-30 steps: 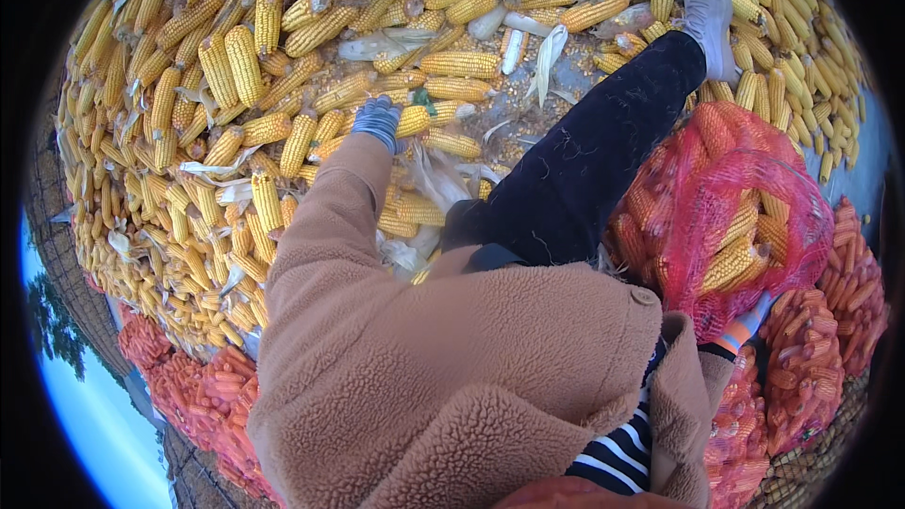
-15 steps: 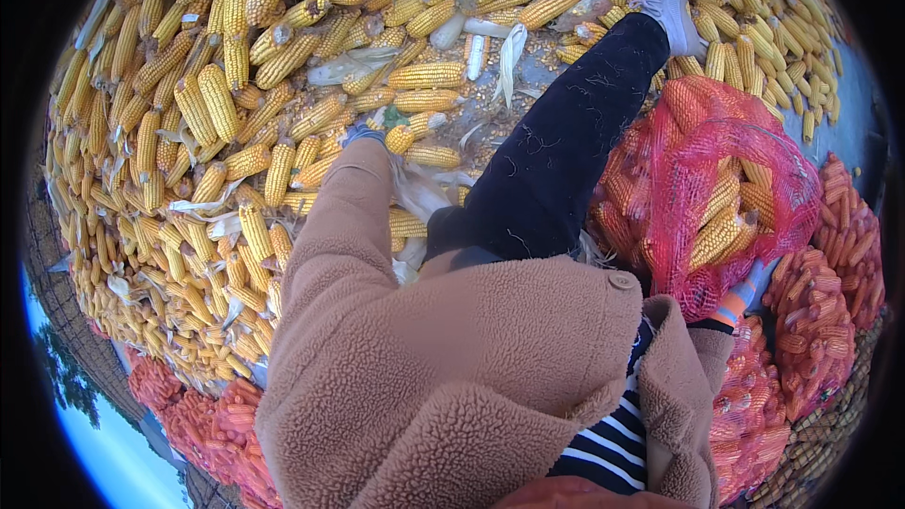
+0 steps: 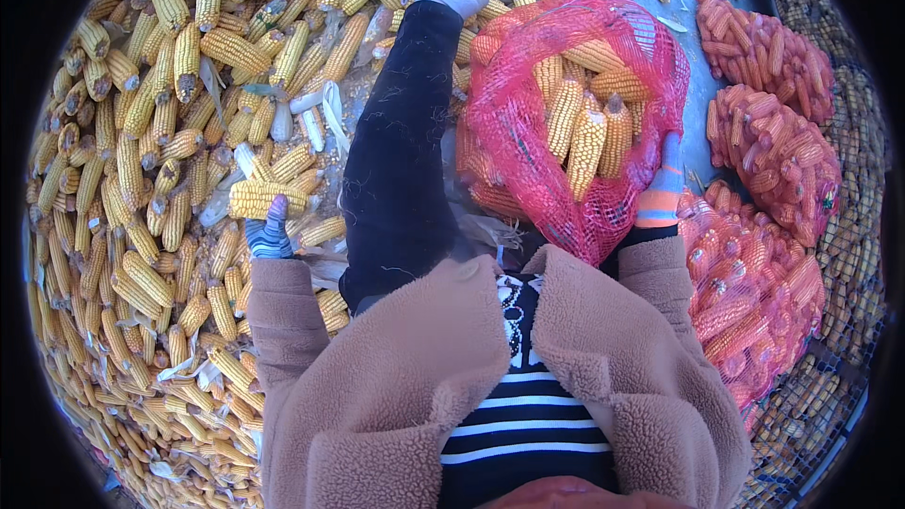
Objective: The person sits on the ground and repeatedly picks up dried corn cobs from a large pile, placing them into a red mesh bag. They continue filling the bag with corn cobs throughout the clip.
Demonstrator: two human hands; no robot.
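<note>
Left hand (image 3: 271,231) has risen, gripping a cob (image 3: 251,200); I'd keep the bag (image 3: 603,226) gaping, right hand (image 3: 666,170) against it, closure unclear.

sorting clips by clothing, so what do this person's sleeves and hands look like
The left sleeve and right sleeve are brown and fleecy. The left hand wears a blue glove with paler stripes; the right hand wears a grey-blue glove with orange bands near the wrist. A black inner cuff shows at the right wrist.

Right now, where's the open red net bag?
In the head view, the open net bag is above and right of centre, between the dark trouser leg and the right hand at its right edge.
</note>
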